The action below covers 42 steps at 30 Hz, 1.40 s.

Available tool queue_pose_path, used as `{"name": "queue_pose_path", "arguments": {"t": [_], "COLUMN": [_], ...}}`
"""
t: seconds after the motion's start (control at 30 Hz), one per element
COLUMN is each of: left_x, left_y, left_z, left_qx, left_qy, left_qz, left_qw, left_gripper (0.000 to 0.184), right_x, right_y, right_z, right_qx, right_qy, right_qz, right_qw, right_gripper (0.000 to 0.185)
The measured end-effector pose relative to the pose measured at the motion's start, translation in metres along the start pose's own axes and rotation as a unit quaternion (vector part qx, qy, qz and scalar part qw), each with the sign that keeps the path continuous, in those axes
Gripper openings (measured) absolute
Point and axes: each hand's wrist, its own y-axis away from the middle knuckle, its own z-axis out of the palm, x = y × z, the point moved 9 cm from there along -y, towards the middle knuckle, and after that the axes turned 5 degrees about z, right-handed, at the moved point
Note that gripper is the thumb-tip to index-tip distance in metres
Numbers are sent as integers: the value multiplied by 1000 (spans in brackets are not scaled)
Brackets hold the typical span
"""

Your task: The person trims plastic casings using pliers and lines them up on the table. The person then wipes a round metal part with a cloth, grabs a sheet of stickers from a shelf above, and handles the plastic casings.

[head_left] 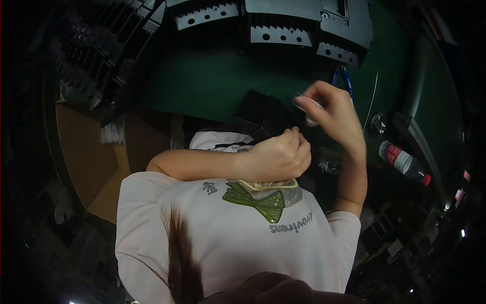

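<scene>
A black box-like part (260,114) lies at the front edge of the green table, close to my body. My left hand (283,154) is at its near right corner, fingers curled together against it; what the fingertips pinch is hidden. Raised over the table to the right, my right hand (326,109) is closed, thumb and fingers together, with a small, pale, blurred item by the fingertips that I cannot make out.
Large black housings (283,30) line the back of the green table (197,81). More black ribbed parts (101,45) are stacked at left, above an open cardboard box (91,157). Blue-handled pliers (347,81), a thin rod (370,101) and a bottle (402,161) lie at right.
</scene>
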Motion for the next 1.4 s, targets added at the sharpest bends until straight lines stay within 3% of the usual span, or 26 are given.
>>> {"name": "queue_pose_path", "arguments": {"t": [0.07,0.2,0.3,0.33,0.4,0.5,0.57,0.63,0.7,0.8,0.97,1.03,1.17,1.33,1.4], "left_x": [1,2,3,1,1,-4,-9,-17,-21,-22,-17,-17,-22,-32,-35], "left_y": [0,-1,-1,0,0,1,1,1,-3,-10,-28,-40,-53,-46,-42], "left_z": [-1,2,1,1,0,-4,-8,-19,-29,-40,-61,-65,-58,-36,-36], "left_qx": [2,0,-3,-6,-1,3,6,53,61,95,190,217,278,302,312], "left_qy": [-8,-5,-1,7,10,15,13,47,56,56,112,112,119,96,113], "left_qz": [7,23,19,13,17,8,12,1,7,28,93,123,202,216,208], "left_qw": [1000,1000,1000,1000,1000,1000,1000,998,997,994,971,962,932,923,920], "left_gripper": [29,28,29,29,29,30,30,30,30,31,27,24,21,21,20], "right_x": [17,49,81,88,66,89,103,116,145,165,155,148,148,86,81], "right_y": [29,64,53,50,48,33,30,39,46,49,59,60,59,91,76], "right_z": [-40,-134,-161,-157,-139,-118,-117,-130,-138,-126,-121,-124,-141,-190,-181], "right_qx": [2,156,240,288,369,299,292,361,355,339,403,427,419,501,425], "right_qy": [-118,-42,115,142,327,208,228,253,315,320,268,354,407,236,176], "right_qz": [53,101,151,140,-30,52,83,84,190,208,170,142,136,105,142], "right_qw": [992,982,952,937,869,930,925,893,859,860,858,820,800,826,877], "right_gripper": [21,22,24,27,25,17,17,15,14,20,24,20,18,17,20]}}
